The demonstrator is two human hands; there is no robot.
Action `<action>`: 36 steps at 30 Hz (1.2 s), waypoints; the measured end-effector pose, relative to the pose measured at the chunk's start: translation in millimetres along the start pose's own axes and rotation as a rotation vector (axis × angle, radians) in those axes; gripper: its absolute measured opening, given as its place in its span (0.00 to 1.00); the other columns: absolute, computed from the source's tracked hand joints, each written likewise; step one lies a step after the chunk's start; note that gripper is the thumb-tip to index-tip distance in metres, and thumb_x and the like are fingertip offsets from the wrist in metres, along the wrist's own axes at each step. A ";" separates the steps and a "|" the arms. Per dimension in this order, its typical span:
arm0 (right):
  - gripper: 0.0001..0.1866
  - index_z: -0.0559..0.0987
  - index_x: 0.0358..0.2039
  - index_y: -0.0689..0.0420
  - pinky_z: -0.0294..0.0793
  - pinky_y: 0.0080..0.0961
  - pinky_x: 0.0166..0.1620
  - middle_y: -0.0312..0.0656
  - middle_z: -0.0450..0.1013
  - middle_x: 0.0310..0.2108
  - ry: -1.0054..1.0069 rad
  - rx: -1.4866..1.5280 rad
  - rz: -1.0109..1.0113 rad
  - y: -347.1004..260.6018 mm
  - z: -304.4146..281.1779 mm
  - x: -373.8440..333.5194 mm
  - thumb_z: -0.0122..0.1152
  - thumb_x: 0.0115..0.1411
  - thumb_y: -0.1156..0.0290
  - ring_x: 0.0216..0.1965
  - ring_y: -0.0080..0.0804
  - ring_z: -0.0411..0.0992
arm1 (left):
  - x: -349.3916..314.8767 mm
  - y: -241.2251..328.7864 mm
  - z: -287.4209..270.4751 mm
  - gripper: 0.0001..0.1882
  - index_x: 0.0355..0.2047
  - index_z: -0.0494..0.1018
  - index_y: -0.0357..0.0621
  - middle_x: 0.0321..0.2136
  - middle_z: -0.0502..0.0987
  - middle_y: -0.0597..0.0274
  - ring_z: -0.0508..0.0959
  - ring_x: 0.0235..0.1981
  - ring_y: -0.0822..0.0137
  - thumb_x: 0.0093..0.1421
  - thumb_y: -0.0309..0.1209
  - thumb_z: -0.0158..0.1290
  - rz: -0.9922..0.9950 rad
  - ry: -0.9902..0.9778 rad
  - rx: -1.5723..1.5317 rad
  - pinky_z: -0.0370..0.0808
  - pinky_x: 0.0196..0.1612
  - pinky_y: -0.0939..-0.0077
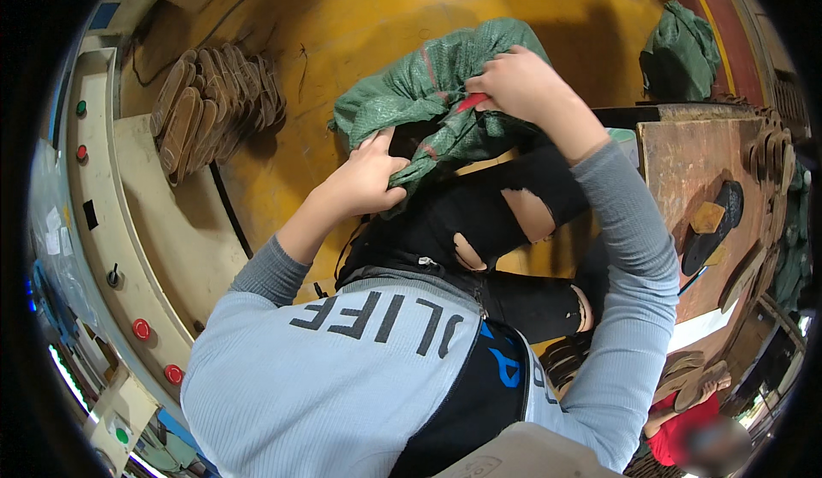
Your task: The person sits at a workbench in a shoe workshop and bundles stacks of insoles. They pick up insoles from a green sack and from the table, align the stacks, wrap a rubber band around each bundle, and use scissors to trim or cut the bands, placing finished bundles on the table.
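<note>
A green woven sack (445, 67) with its mouth gathered open stands in front of my legs. My left hand (364, 174) grips the near left part of its rim, some fingers inside the mouth and the thumb outside. Across the opening, my right hand (522, 84) is closed on the sack's right side. A small red strip (472, 101) shows beside the right fingers; whether it is pinched or attached to the sack I cannot tell. The inside of the sack is dark, and its contents are hidden.
Brown insole-shaped pieces (201, 110) stand bunched at left, near a machine panel (103, 161) with buttons. At right, a wooden table (676, 157) bears a black sole (726, 217) with a tan block. Another green sack (682, 54) stands far right. A person in red (685, 427) handles soles lower right.
</note>
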State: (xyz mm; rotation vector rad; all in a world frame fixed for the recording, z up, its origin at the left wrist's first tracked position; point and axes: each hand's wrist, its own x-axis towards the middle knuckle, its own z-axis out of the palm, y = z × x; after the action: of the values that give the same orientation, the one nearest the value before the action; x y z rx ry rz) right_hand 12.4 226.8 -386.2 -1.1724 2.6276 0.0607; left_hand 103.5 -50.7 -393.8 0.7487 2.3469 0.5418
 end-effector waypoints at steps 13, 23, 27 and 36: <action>0.05 0.82 0.34 0.39 0.69 0.33 0.46 0.31 0.78 0.29 -0.096 -0.028 0.236 41.5 40.2 -2.0 0.60 0.57 0.60 0.38 0.34 0.78 | -0.3 -2.3 -1.6 0.21 0.45 0.79 0.42 0.65 0.48 0.24 0.51 0.66 0.32 0.49 0.34 0.57 0.030 0.016 -0.028 0.53 0.67 0.54; 0.05 0.83 0.25 0.49 0.76 0.31 0.35 0.37 0.80 0.27 -0.149 -0.171 0.174 -5.9 -7.0 9.1 0.59 0.53 0.70 0.33 0.35 0.80 | 21.1 16.6 10.1 0.24 0.43 0.66 0.30 0.34 0.76 0.39 0.77 0.38 0.44 0.52 0.37 0.55 0.026 0.067 -0.085 0.73 0.46 0.55; 0.06 0.84 0.29 0.50 0.79 0.33 0.35 0.39 0.80 0.28 -0.210 -0.106 0.222 -22.8 -33.6 3.1 0.58 0.54 0.70 0.33 0.38 0.81 | 28.4 28.6 26.6 0.22 0.44 0.67 0.35 0.24 0.77 0.51 0.79 0.31 0.48 0.55 0.37 0.56 0.020 0.231 0.077 0.72 0.39 0.58; 0.09 0.81 0.37 0.46 0.78 0.35 0.34 0.40 0.79 0.27 -0.163 0.064 0.025 -55.1 6.6 22.8 0.55 0.58 0.67 0.33 0.41 0.80 | 23.4 26.8 33.5 0.17 0.41 0.68 0.40 0.23 0.77 0.53 0.79 0.31 0.52 0.57 0.36 0.58 0.014 0.154 0.246 0.70 0.38 0.59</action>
State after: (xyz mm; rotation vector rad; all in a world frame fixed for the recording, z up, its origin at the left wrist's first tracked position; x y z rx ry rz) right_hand 39.9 174.1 -394.6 -1.0668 2.4832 0.0738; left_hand 120.3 -9.4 -413.9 0.8612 2.5844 0.3288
